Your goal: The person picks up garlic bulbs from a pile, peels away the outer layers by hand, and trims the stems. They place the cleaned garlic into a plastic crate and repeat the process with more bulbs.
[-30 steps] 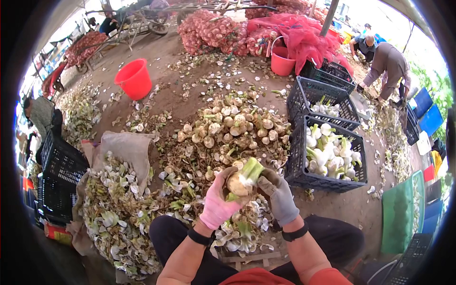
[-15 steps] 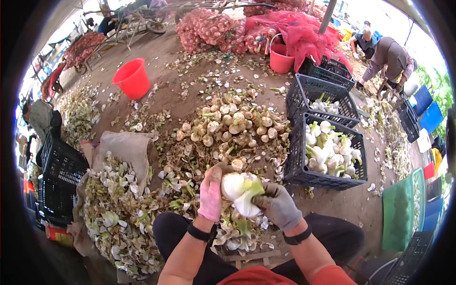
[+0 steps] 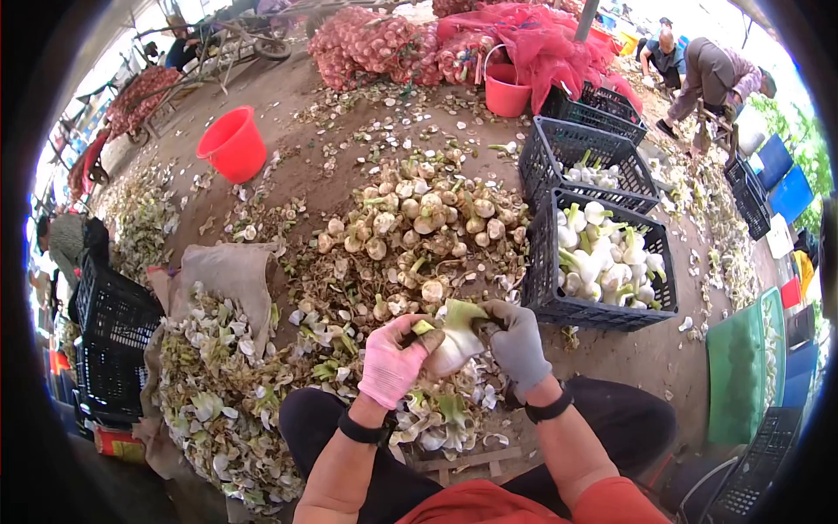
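Observation:
My left hand [image 3: 393, 360], in a pink glove, is closed with thumb and fingers pinched around a garlic bulb, whose cut green stem [image 3: 423, 327] shows at the fingertips. Most of the bulb is hidden by the hand and a skin. A broad, whitish outer garlic skin [image 3: 456, 342] with a green upper end spans the gap between my hands. My right hand [image 3: 517, 348], gloved in grey, pinches that skin at its right edge. Just beyond my hands lies a heap of unpeeled garlic bulbs [image 3: 428, 214] on the ground.
A black crate of white garlic [image 3: 602, 262] stands at right, with another crate [image 3: 594, 166] behind it. Discarded skins [image 3: 227, 410] pile up at left beside a cloth [image 3: 231, 279]. A red bucket [image 3: 234, 147] and net sacks [image 3: 375, 48] stand farther back. Other people work at far right and left.
The round white bulb has turned out of sight by my left hand, which now pinches near the stem. My right hand has moved up, holding a skin spread between both hands.

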